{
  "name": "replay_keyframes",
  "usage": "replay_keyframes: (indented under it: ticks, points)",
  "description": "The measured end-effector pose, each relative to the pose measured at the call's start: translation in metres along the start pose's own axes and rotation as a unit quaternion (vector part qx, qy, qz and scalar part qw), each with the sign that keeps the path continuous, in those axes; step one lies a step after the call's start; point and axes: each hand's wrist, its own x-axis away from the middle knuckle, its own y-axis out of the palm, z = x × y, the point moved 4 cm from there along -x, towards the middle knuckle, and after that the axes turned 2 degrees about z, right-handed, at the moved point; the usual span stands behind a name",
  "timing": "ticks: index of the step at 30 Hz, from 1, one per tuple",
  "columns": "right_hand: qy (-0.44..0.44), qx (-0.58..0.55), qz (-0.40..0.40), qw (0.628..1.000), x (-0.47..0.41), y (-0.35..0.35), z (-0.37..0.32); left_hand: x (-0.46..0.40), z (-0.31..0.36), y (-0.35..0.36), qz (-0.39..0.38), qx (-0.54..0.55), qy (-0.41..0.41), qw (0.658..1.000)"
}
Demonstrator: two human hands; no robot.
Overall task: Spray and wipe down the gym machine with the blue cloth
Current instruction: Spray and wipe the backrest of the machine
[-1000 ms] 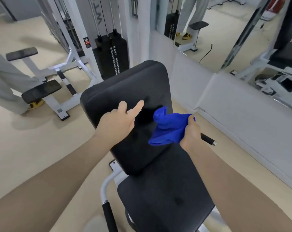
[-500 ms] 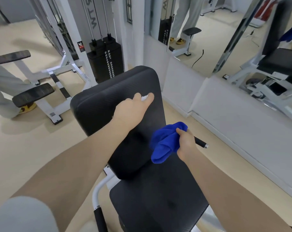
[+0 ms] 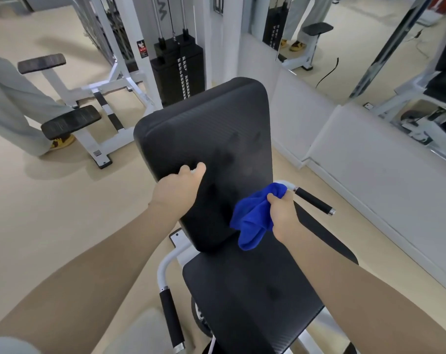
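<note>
1. Holding blue cloth (image 3: 252,221) bunched in right hand (image 3: 283,215), against backrest (image 3: 206,134) lower right.
2. Left hand (image 3: 177,191) curls around something small and white; we can't identify it.
3. We judge cloth soft, light, floppy: grip a wad.

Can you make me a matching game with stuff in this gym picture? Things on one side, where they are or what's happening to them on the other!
Things:
1. blue cloth
2. back pad
3. weight stack
4. seat pad

Clues:
A. behind the back pad, by white posts
B. bunched in the right hand
C. lowest, nearest the camera
D. the left hand is at its left edge

Pairs: 1-B, 2-D, 3-A, 4-C
</note>
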Motion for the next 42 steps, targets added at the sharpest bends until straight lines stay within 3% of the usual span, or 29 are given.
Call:
replay_keyframes:
  ticks: [4,6,9,11,15,17,19,20,23,25,26,30,32,34,37,38,39,42]
  points:
    - [0.008,-0.016,0.048,0.999,-0.001,0.005,-0.007,-0.007,-0.009,-0.008,0.013,0.068,-0.013,0.998]
    - [-0.018,-0.071,0.026,0.997,0.004,0.017,-0.028,-0.01,-0.014,-0.021,0.056,0.175,-0.017,0.983]
    - [-0.129,-0.057,-0.039,0.989,0.018,0.047,-0.079,-0.007,-0.038,-0.044,0.157,0.417,-0.085,0.891]
    - [-0.248,0.008,-0.045,0.968,0.028,0.07,-0.114,0.001,-0.058,-0.049,0.235,0.479,-0.157,0.831]
    - [-0.448,0.139,0.058,0.881,0.03,0.109,-0.145,0.014,-0.084,-0.026,0.275,0.553,-0.237,0.75]
    - [-0.46,0.192,0.112,0.86,0.024,0.122,-0.137,0.015,-0.087,-0.01,0.247,0.616,-0.251,0.705]
    - [-0.49,0.202,0.103,0.842,0.034,0.137,-0.124,0.014,-0.085,0.001,0.218,0.688,-0.247,0.647]
    - [-0.533,0.215,0.08,0.814,0.046,0.146,-0.117,0.014,-0.084,0.005,0.215,0.704,-0.247,0.631]
    - [-0.665,0.304,-0.012,0.682,0.081,0.168,-0.092,0.011,-0.086,0.012,0.214,0.713,-0.247,0.62]
    - [-0.687,0.341,-0.009,0.642,0.081,0.167,-0.096,0.01,-0.087,0.015,0.208,0.714,-0.243,0.623]
    - [-0.674,0.337,0.019,0.658,0.076,0.161,-0.106,0.01,-0.088,0.016,0.204,0.717,-0.24,0.622]
    - [-0.505,0.252,0.136,0.814,0.037,0.13,-0.145,0.01,-0.087,0.018,0.204,0.707,-0.248,0.631]
    - [-0.523,0.237,0.095,0.813,0.052,0.144,-0.14,0.011,-0.085,0.021,0.212,0.698,-0.26,0.633]
    - [-0.601,0.269,0.012,0.753,0.086,0.173,-0.119,0.012,-0.083,0.022,0.223,0.701,-0.26,0.626]
    - [-0.668,0.334,-0.044,0.664,0.112,0.187,-0.107,0.013,-0.083,0.019,0.219,0.707,-0.242,0.627]
    - [-0.661,0.35,-0.045,0.662,0.106,0.182,-0.116,0.012,-0.084,0.02,0.214,0.717,-0.237,0.62]
    - [-0.636,0.353,-0.033,0.685,0.095,0.174,-0.13,0.012,-0.085,0.021,0.208,0.722,-0.235,0.616]
    - [-0.526,0.317,0.075,0.786,0.058,0.144,-0.168,0.013,-0.088,0.023,0.199,0.704,-0.236,0.64]
